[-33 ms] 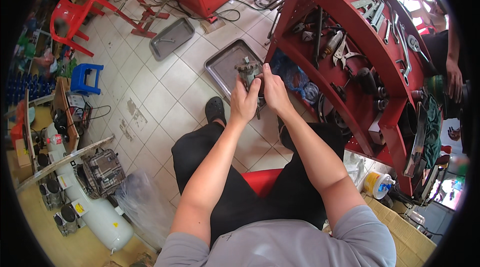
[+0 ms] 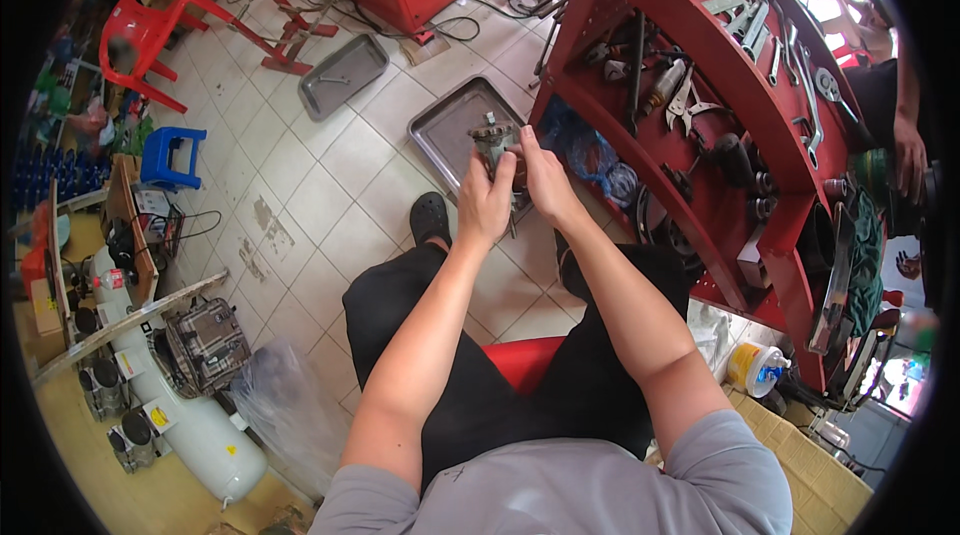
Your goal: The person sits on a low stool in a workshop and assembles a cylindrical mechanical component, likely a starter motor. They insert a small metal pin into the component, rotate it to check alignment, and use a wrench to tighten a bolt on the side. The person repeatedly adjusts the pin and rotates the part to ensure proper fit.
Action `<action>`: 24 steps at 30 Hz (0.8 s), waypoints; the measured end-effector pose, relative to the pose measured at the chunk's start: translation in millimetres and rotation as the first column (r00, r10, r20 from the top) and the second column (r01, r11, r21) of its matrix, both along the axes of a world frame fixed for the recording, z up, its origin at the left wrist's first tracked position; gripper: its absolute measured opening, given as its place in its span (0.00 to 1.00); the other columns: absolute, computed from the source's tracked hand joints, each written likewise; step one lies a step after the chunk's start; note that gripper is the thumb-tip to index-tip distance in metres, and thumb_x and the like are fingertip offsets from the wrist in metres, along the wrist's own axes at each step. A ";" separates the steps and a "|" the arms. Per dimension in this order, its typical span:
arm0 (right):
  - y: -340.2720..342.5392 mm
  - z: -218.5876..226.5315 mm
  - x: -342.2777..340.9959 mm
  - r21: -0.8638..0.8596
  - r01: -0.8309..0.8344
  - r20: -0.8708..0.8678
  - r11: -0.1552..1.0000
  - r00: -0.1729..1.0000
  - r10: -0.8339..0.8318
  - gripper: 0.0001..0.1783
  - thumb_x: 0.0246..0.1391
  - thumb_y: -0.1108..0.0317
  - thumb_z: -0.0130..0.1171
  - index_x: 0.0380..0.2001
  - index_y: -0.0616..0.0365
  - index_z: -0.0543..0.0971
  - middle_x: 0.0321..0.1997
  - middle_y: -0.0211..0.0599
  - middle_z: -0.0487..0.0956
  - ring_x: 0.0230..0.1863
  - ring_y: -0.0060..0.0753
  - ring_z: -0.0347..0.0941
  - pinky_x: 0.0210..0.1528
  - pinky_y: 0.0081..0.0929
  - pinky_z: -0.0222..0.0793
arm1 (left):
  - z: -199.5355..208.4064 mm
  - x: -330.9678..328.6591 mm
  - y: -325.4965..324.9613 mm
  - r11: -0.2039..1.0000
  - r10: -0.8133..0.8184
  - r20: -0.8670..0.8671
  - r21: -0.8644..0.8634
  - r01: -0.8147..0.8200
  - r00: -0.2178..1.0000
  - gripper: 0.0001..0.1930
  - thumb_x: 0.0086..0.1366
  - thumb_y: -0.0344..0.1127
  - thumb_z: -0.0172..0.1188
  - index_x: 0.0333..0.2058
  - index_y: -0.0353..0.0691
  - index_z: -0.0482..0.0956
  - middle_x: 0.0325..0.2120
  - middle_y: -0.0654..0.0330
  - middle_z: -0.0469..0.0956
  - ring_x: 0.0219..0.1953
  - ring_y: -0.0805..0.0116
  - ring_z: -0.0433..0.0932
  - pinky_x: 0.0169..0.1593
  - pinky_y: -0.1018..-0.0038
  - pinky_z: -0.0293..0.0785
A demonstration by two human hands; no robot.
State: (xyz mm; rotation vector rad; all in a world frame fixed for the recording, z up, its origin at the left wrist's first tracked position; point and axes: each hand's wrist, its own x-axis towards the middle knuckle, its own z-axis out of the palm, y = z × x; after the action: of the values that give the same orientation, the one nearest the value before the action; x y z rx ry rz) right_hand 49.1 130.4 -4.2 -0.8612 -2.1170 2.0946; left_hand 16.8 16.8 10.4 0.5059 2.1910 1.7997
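Both my hands are raised above a grey metal tray [image 2: 430, 150] on the floor, holding one metal part [image 2: 490, 140] between them. The part is grey and roughly cylindrical, with a toothed rim and a short stub at its top; its exact kind I cannot tell. My left hand [image 2: 487, 200] wraps the near left side, thumb pointing up along the body. On the other side, my right hand [image 2: 548, 180] presses against it with the fingers together, and its fingertips are partly hidden. A thin dark rod shows below the hands.
At the right stands a red tool cart [image 2: 690, 75] with wrenches on top and pliers below. Another tray [image 2: 345, 75] lies farther left, near a red chair [image 2: 150, 30] and a blue stool [image 2: 172, 157]. A white tank [image 2: 205, 450] is at lower left. Another person's hand [image 2: 908, 160] shows far right.
My hands and the metal part have shifted very slightly; the grip looks the same.
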 end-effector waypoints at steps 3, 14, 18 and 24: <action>-3.7 -6.9 0.5 -0.201 -0.090 -0.037 0.975 0.996 0.085 0.33 0.64 0.41 0.36 0.44 0.63 0.76 0.36 0.29 0.77 0.35 0.21 0.69 0.40 0.22 0.64 | -7.0 0.0 -3.4 0.986 0.073 0.025 -0.151 -0.068 0.997 0.28 0.70 0.56 0.34 0.46 0.36 0.70 0.31 0.47 0.78 0.37 0.47 0.77 0.42 0.60 0.70; 13.7 22.1 5.1 -0.587 -0.153 -0.205 0.795 0.978 0.037 0.21 0.56 0.58 0.58 0.46 0.62 0.74 0.34 0.39 0.80 0.31 0.33 0.80 0.33 0.30 0.77 | -18.1 -45.7 -26.9 0.949 0.188 0.281 0.194 -0.248 0.941 0.38 0.68 0.65 0.26 0.54 0.39 0.69 0.30 0.66 0.70 0.27 0.76 0.65 0.30 0.80 0.64; 21.2 33.5 5.2 -0.407 -0.135 -0.198 0.903 0.978 0.057 0.21 0.56 0.55 0.59 0.42 0.62 0.76 0.28 0.35 0.79 0.27 0.27 0.78 0.30 0.25 0.75 | -68.9 -53.9 -32.5 0.937 0.308 0.429 0.019 -0.349 0.849 0.33 0.66 0.63 0.38 0.46 0.36 0.73 0.28 0.63 0.73 0.29 0.72 0.70 0.31 0.75 0.68; 18.9 36.8 7.3 0.275 0.025 0.034 0.961 0.999 -0.036 0.22 0.46 0.52 0.66 0.28 0.65 0.78 0.21 0.29 0.74 0.23 0.17 0.68 0.26 0.21 0.64 | -154.0 -20.1 -29.6 0.750 0.057 0.146 -0.660 0.054 0.988 0.12 0.59 0.44 0.57 0.33 0.42 0.80 0.31 0.52 0.81 0.38 0.52 0.79 0.39 0.61 0.74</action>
State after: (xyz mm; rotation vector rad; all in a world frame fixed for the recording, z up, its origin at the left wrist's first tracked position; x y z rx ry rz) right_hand 56.4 149.2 32.6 -0.8965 -2.3233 1.7246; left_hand -3.2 -12.8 -143.6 0.1826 2.4932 0.8870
